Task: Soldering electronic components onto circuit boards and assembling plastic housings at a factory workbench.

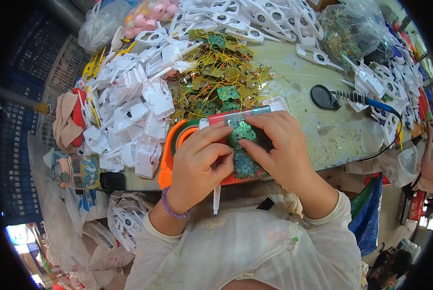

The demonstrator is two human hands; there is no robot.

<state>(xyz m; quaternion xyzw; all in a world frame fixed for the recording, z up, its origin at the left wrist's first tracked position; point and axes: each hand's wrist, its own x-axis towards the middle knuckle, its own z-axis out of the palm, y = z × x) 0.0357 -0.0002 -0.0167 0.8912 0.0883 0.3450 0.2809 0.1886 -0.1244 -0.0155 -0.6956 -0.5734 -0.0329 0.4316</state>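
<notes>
You're at a pale green, paint-flecked table (310, 128), and it's a crowded one. White plastic parts (129, 106) pile up along the left, more white frames (269, 19) spread across the far side, and a heap of wired boards (226, 72) with yellow leads fills the middle. Blue crates (18, 121) stand off to the left in the room; a clear bag (356, 29) sits at the far right.

Watch the edges: the near rim curves right in front of your body, with a bottle (78, 171) at its left end. Your widest strip of bare tabletop runs to the right, between the wired boards and the soldering iron (378, 104), whose cord drops toward the near right. On your left, an orange ring-shaped tool (165, 162) sits just beside your wrist.

Now the hands, both forearms in over the near edge. Your right hand (279, 140) pinches the green circuit board (241, 132) from the right, thumb near, forefinger far. Your left hand (202, 154) has its forefinger at the board's left edge, thumb bent nearer you; whether it grips, you can't tell. The board sits between them, above a red tray (219, 117).
</notes>
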